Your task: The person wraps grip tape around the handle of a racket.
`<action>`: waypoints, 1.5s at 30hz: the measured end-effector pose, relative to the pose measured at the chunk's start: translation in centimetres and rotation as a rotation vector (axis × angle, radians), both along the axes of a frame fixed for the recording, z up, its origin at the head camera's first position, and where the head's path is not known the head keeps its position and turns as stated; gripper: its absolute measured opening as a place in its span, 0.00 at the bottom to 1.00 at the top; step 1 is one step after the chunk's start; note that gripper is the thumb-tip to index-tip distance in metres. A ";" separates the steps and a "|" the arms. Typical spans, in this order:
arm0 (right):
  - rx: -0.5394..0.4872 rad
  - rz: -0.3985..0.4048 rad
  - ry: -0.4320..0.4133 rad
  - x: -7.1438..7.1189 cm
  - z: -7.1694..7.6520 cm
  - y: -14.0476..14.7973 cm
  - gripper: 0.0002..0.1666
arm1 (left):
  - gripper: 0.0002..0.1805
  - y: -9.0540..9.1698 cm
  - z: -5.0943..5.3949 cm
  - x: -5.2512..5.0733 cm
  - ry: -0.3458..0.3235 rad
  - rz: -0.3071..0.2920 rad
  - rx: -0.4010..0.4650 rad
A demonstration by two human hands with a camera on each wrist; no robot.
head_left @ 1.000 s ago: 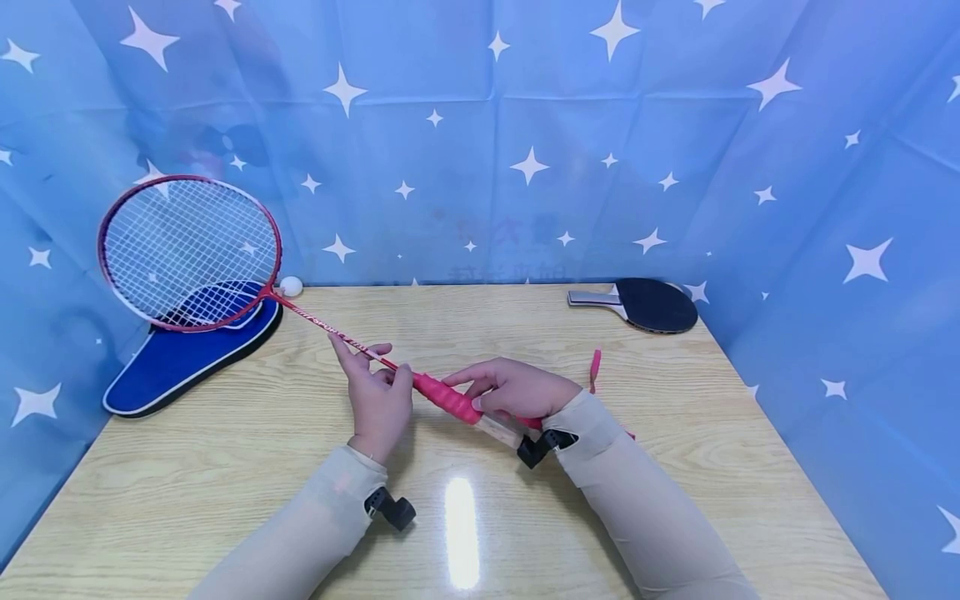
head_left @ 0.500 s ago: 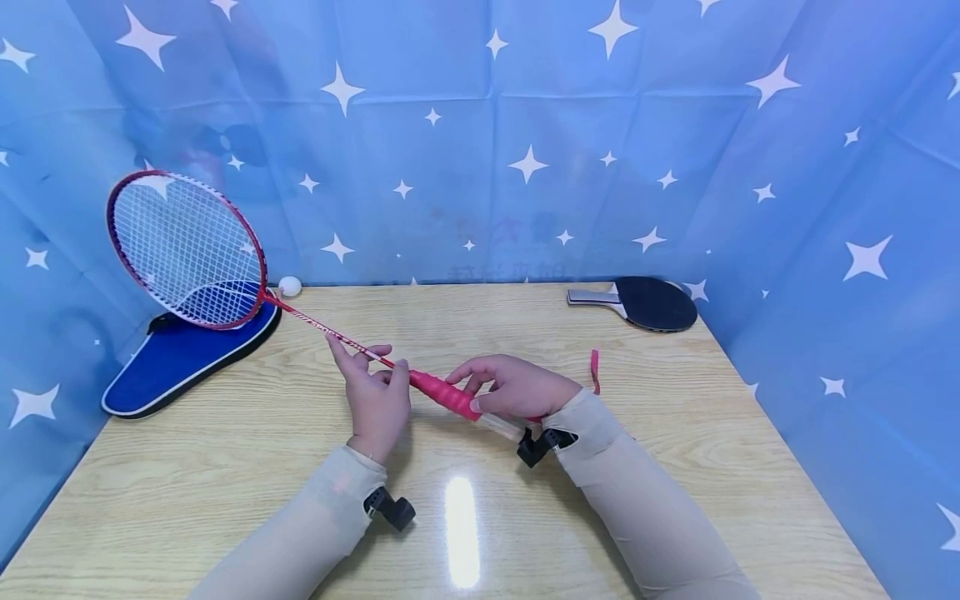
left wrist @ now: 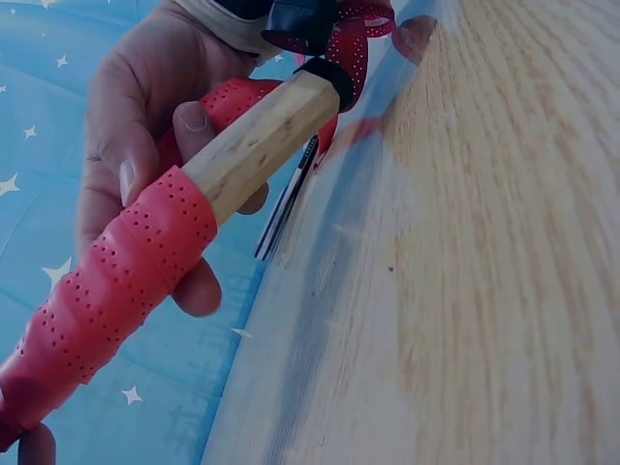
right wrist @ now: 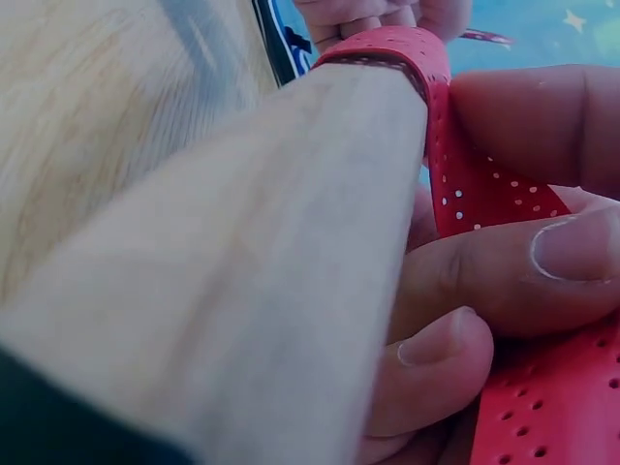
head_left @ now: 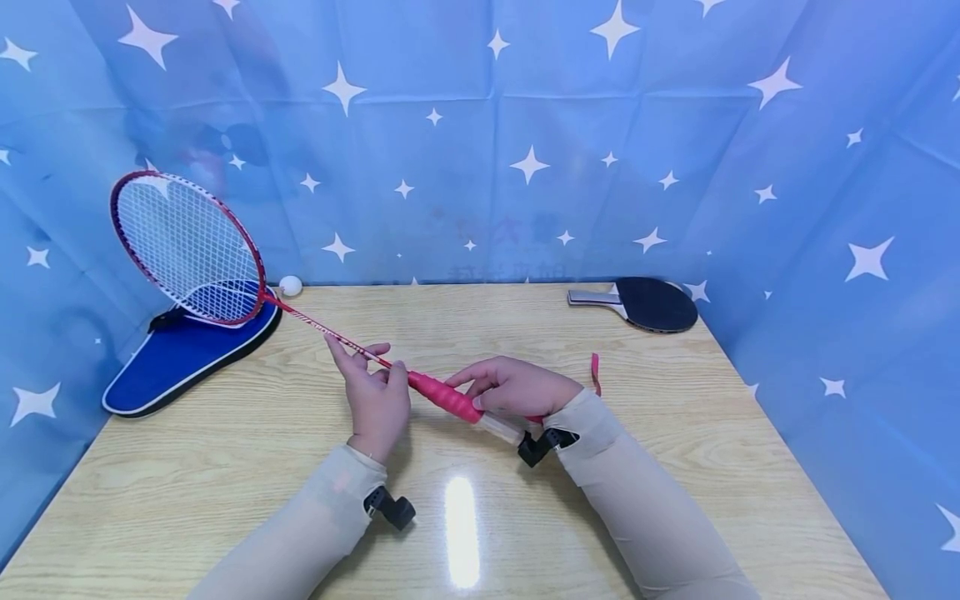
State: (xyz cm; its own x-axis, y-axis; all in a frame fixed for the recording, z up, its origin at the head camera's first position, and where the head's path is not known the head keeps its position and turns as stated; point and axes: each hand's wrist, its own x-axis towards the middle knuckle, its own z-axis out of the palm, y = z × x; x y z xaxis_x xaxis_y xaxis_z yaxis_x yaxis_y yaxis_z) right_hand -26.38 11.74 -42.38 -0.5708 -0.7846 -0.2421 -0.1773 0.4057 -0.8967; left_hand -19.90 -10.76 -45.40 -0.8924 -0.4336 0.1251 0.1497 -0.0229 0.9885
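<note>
My left hand (head_left: 377,408) holds a badminton racket (head_left: 296,314) by its red shaft, just above the handle, with the strung head raised at the far left. Red perforated grip tape (head_left: 446,395) is wound in overlapping turns around the upper handle. Below it, the bare wooden handle (left wrist: 257,150) ends in a black butt cap (left wrist: 327,79). My right hand (head_left: 528,387) pinches the unwound tape (right wrist: 460,184) beside the handle, its fingers bent at the last turn. The loose tail of tape (head_left: 596,372) extends past the right wrist; part of it is hidden by the hand and sleeve.
A blue paddle case (head_left: 176,367) lies at the left under the racket head, with a white ball (head_left: 290,286) beside it. At the back right rests a black table tennis paddle (head_left: 652,305). Blue star-patterned cloth (head_left: 450,192) borders the wooden table (head_left: 300,467).
The racket has turned about its shaft, so its head looks narrower and more tilted. Both hands stay in nearly the same place, and the tape's tail has shifted slightly.
</note>
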 end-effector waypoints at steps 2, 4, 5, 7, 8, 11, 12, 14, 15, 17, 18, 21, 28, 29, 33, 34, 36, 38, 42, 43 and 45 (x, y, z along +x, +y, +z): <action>0.007 -0.001 0.016 0.0 0.0 0.0 0.33 | 0.62 0.0 0.0 0.0 0.002 0.003 0.010; 0.019 -0.005 0.044 0.1 0.0 -0.1 0.32 | 0.61 0.1 0.0 0.0 0.001 0.005 0.020; 0.025 -0.010 0.060 0.1 -0.1 -0.1 0.31 | 0.61 0.1 0.0 -0.1 0.000 0.005 0.024; 0.035 -0.022 0.088 0.1 -0.1 -0.1 0.30 | 0.62 0.1 0.0 -0.1 -0.002 0.007 0.025; 0.038 -0.028 0.096 0.1 -0.1 -0.1 0.29 | 0.62 0.1 0.0 -0.1 -0.001 0.008 0.024; 0.036 -0.037 0.118 0.1 -0.2 -0.2 0.28 | 0.62 0.0 -0.1 -0.1 0.005 0.011 0.013; 0.036 -0.040 0.118 0.1 -0.1 -0.2 0.27 | 0.62 0.0 -0.1 -0.1 0.005 0.012 0.009; 0.032 -0.038 0.115 0.1 -0.2 -0.1 0.26 | 0.62 0.0 -0.1 -0.2 0.007 0.011 0.008; 0.027 -0.036 0.112 0.1 -0.1 -0.1 0.26 | 0.62 0.0 -0.1 -0.2 0.006 0.009 0.009; 0.016 -0.028 0.092 0.1 -0.1 -0.1 0.26 | 0.62 0.0 -0.1 -0.2 0.002 0.007 0.012; 0.010 -0.025 0.080 0.1 0.0 -0.1 0.27 | 0.62 0.0 -0.1 -0.2 0.000 0.007 0.012; 0.006 -0.015 0.058 0.2 0.1 -0.1 0.29 | 0.61 0.0 0.0 -0.2 -0.002 0.006 0.009; 0.023 -0.011 0.066 0.2 0.0 -0.1 0.30 | 0.60 0.0 -0.1 -0.2 0.001 0.000 0.022; 0.025 -0.009 0.067 0.2 0.0 -0.1 0.30 | 0.60 0.0 -0.1 -0.2 0.000 -0.001 0.024; 0.033 0.000 0.087 0.1 -0.2 -0.2 0.30 | 0.61 0.0 -0.1 -0.2 -0.002 -0.002 0.025; 0.032 0.000 0.093 0.1 -0.2 -0.2 0.30 | 0.61 0.0 -0.2 -0.2 -0.001 -0.001 0.025; 0.029 0.001 0.115 0.1 -0.3 -0.2 0.30 | 0.60 -0.1 -0.2 -0.1 0.000 0.001 0.020; 0.020 0.003 0.136 0.2 -0.2 -0.3 0.30 | 0.60 -0.1 -0.2 -0.1 0.005 0.004 0.014; 0.015 0.000 0.157 0.1 -0.3 -0.3 0.30 | 0.60 -0.1 -0.2 -0.1 0.003 0.010 0.000; 0.015 -0.003 0.159 0.1 -0.3 -0.3 0.30 | 0.60 -0.1 -0.2 -0.1 0.004 0.010 0.001; 0.025 -0.014 0.162 0.1 -0.3 -0.2 0.30 | 0.60 -0.1 -0.1 -0.1 -0.001 0.013 0.002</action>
